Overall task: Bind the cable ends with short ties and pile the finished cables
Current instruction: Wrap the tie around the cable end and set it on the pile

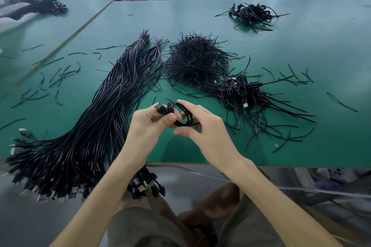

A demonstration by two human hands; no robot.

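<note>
So that the thin black coiled cable [181, 115] holds its loops, the left hand [149, 124] pinches it (the right hand [204, 126] curls round too).

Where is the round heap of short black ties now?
The round heap of short black ties lies mid-table in the head view, right of the long black cable bundle.

Even, soft light (edges warped, blurred).

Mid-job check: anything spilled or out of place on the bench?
Yes: stray ties lie scattered over the table left and right of the tie heap. The long cable bundle has plug ends overhanging the near edge. Nothing looks damaged.
</note>
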